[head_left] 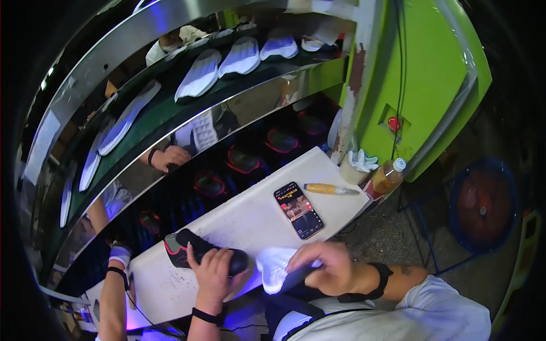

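Note:
My left hand [215, 270] is closed over the front part of a dark shoe upper [181, 241] with red trim near its heel end. The shoe lies on its side at the near edge of the white worktable [250, 196]. Just right of it, my right hand [327, 262] grips a white shoe sole [275, 269] by its edge. That hand is slightly blurred, and its fingers hide part of the sole. Dark cloth lies over my lap below. At the left, another person's arm [115, 290] reaches across, with a white-and-purple glove at the wrist.
White soles [197, 74] ride on a green conveyor behind a mirrored metal rail. Dark shoes [243, 159] with red glow stand below it. A phone [298, 210], a yellow-handled tool [331, 188], a cup [359, 161] and a bottle [387, 178] sit at right. A fan [483, 210] stands beyond.

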`<state>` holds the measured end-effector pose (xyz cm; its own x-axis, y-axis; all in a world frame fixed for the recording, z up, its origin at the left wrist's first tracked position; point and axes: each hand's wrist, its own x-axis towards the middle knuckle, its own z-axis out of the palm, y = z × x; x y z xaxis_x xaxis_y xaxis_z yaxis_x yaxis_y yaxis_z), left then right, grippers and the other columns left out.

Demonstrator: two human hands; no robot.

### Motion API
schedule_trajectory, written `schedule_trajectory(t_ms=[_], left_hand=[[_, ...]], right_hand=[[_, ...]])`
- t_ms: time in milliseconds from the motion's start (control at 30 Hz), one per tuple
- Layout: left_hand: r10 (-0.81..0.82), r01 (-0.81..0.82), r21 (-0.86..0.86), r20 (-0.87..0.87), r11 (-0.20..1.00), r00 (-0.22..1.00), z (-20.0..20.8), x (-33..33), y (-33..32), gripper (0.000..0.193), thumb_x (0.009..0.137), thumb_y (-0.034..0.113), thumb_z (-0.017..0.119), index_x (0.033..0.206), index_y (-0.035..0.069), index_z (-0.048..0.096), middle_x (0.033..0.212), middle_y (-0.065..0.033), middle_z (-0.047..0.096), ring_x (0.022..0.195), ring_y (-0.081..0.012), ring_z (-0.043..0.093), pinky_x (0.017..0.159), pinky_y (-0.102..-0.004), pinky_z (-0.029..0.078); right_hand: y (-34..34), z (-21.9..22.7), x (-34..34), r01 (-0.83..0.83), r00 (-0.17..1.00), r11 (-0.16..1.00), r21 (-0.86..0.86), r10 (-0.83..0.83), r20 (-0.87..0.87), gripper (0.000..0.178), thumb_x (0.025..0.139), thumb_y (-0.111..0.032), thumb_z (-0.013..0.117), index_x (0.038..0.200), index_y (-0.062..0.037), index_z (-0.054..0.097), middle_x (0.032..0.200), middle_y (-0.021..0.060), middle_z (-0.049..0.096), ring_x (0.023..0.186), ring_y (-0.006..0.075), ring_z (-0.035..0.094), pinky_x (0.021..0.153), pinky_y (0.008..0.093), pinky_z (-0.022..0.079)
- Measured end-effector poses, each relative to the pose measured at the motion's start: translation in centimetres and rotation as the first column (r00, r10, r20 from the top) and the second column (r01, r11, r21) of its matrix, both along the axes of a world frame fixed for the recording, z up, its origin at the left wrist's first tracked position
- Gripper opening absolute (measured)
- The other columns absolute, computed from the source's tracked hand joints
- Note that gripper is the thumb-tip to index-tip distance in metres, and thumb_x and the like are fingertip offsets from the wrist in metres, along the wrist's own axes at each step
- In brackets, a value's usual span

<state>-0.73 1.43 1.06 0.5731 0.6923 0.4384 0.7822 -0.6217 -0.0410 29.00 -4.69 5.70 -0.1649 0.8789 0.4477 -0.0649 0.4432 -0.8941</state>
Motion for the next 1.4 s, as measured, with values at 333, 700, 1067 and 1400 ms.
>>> schedule_trajectory(t_ms=[333, 700, 1067, 1400], left_hand=[[0.251, 0.064, -0.269, 0.946, 0.961, 0.203, 4.2, 5.2, -4.9, 0.087, 0.082, 0.074, 0.066, 0.107, -0.009, 0.061, 0.097, -0.0182, 0.067, 0.094, -0.0277, 0.066, 0.09, -0.0423, 0.052], [0.419, -0.23, -0.464, 0.358, 0.855, 0.835, -2.9, 1.3, -7.1, 0.057, 0.092, 0.045, 0.064, 0.127, 0.0, 0.058, 0.138, -0.022, 0.05, 0.105, -0.0394, 0.058, 0.097, -0.0476, 0.043], [0.223, 0.058, -0.325, 0.758, 0.944, 0.613, 7.9, 7.3, -12.6, 0.05, 0.09, 0.048, 0.074, 0.091, 0.001, 0.058, 0.138, -0.0234, 0.042, 0.109, -0.0315, 0.059, 0.091, -0.0394, 0.05], [0.185, 0.032, -0.309, 0.648, 0.951, 0.739, 8.7, 7.9, -14.1, 0.043, 0.086, 0.037, 0.081, 0.092, 0.0, 0.061, 0.13, -0.029, 0.048, 0.109, -0.0335, 0.059, 0.091, -0.0408, 0.05]], right_hand=[[0.5, 3.2, -0.3, -0.155, 0.988, 0.985, 0.071, 0.154, 0.019, 0.039, 0.087, -0.036, 0.08, 0.087, 0.0001, 0.066, 0.131, 0.0224, 0.06, 0.12, 0.0358, 0.062, 0.097, 0.0408, 0.052], [1.6, 2.1, 1.1, -0.317, 0.947, 0.935, -0.16, 0.32, -0.004, 0.034, 0.088, -0.032, 0.079, 0.083, -0.0001, 0.068, 0.142, 0.0239, 0.053, 0.122, 0.0375, 0.061, 0.099, 0.0409, 0.05], [0.9, 2.2, -0.9, -0.23, 0.973, 0.972, -0.052, 0.232, 0.023, 0.042, 0.084, -0.036, 0.082, 0.075, -0.0006, 0.062, 0.128, 0.0242, 0.063, 0.109, 0.0311, 0.067, 0.088, 0.036, 0.053], [-1.0, 1.8, -0.4, -0.211, 0.976, 0.976, 0.051, 0.207, 0.072, 0.049, 0.079, -0.043, 0.086, 0.077, -0.0009, 0.061, 0.127, 0.028, 0.06, 0.114, 0.0377, 0.066, 0.092, 0.0414, 0.055]])
